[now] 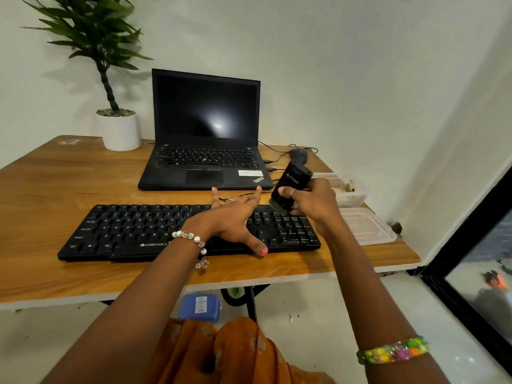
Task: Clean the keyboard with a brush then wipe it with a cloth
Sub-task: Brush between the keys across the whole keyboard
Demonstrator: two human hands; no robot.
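Brushing the numpad end of the black full-size keyboard (188, 231); left hand bracing.

Right hand (313, 202) has fingers curled round the black stubby brush (291, 187), bristles down at the keyboard's far right corner; left hand (235, 217) lies flat on the keyboard's right-middle, fingers spread, thumb at its front edge; keyboard sits on the wooden desk (69, 178) in front of the black open laptop (205, 134); clear plastic lid (365, 228) just right of keyboard. Risks: spread palm presses keys or blocks strokes; hard sweep flicks dust toward the laptop; no cloth visible for the wipe.
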